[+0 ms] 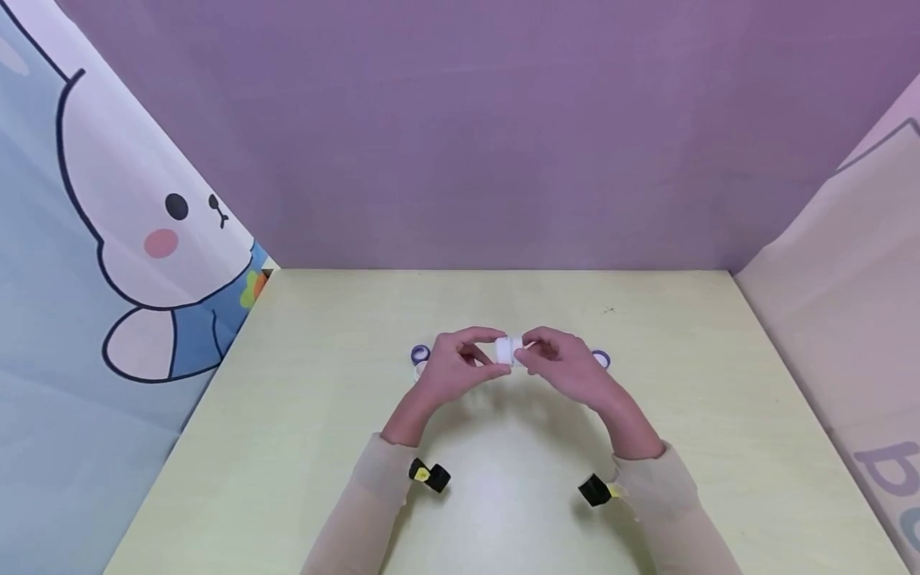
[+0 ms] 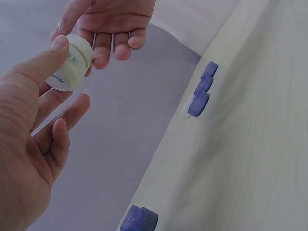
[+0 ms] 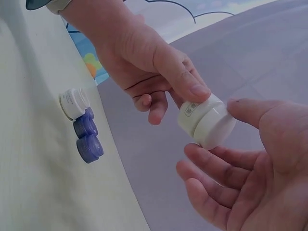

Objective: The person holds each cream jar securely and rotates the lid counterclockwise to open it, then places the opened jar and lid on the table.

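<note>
Above the pale bench (image 1: 287,415), the left hand (image 1: 449,371) and right hand (image 1: 568,367) meet, each grip pinching one end of a small white jar (image 1: 509,350). Farther back, purple caps (image 1: 420,354) lie on the bench beside each hand.

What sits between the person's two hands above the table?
A small white jar, pinched by left hand and right hand at either end; clearest in the right wrist view.
</note>
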